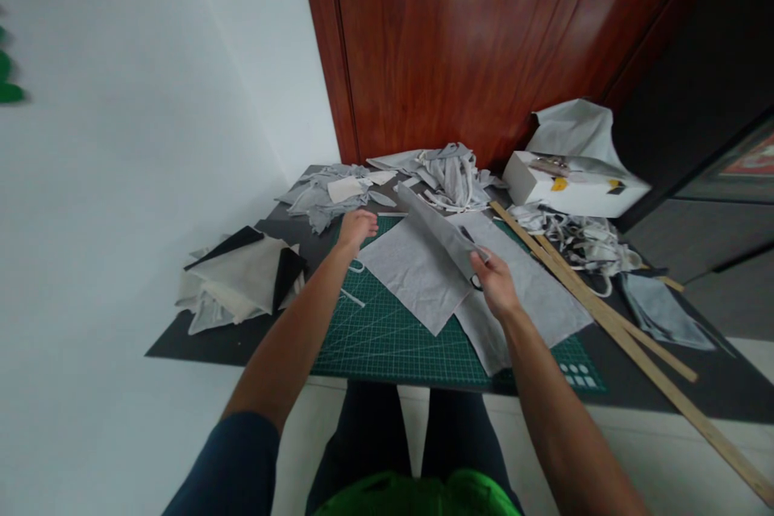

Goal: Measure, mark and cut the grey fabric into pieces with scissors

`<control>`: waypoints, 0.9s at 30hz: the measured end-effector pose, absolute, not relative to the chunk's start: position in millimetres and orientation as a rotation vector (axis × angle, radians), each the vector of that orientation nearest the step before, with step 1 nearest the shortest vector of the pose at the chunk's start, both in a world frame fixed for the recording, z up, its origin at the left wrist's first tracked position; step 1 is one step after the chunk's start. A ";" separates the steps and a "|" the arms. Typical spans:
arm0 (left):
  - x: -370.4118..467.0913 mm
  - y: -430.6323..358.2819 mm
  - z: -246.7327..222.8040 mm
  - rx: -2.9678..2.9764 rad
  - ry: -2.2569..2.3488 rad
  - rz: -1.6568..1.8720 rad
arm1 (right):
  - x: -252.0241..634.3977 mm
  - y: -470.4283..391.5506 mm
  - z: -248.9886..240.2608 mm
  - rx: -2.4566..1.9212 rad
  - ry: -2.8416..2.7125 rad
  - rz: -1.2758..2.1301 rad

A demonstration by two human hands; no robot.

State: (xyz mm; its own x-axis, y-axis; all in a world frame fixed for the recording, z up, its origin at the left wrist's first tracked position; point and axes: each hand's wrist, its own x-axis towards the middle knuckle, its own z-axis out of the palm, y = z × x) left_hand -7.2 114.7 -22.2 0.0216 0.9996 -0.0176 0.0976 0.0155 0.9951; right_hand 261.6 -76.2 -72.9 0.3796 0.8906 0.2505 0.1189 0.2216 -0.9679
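My right hand (497, 284) is closed on the edge of a folded strip of grey fabric (444, 230), which rises at a slant above the mat. Against that hand show a dark loop and a dark blade-like piece, apparently scissors (476, 283); whether the fingers hold them too I cannot tell. My left hand (358, 227) hovers at the mat's back left, fingers stretched out and holding nothing. Between the hands a light grey fabric piece (411, 274) lies flat, and another grey sheet (538, 290) spreads on the right. Beneath them is a green cutting mat (375, 347).
Fabric scraps (326, 193) and a tangled heap of strips (453, 177) lie along the back. Folded cloth (242, 282) sits at the left. On the right are long wooden rulers (605, 314), a white box (556, 185) and more scraps (586, 242). A wooden door (484, 40) stands behind.
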 end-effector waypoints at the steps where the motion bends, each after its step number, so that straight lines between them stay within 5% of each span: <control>1: -11.8 113.2 -25.0 1.261 1.306 1.093 | 256.1 -78.0 -73.8 -1.255 -1.204 0.690; 8: -40.0 97.4 -45.1 1.239 1.439 0.972 | 231.8 -89.8 -84.0 -1.340 -1.843 0.787; 27: -30.6 104.2 -60.5 1.768 1.734 0.667 | 219.0 -114.3 -75.8 -1.470 -2.224 0.722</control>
State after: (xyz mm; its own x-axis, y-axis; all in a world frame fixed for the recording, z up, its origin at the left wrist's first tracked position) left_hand -30.6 104.2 -60.5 0.0358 0.9986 -0.0391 0.7148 0.0018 0.6993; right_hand 219.0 -114.3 -75.8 -0.3822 0.9236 0.0300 0.7300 0.3217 -0.6030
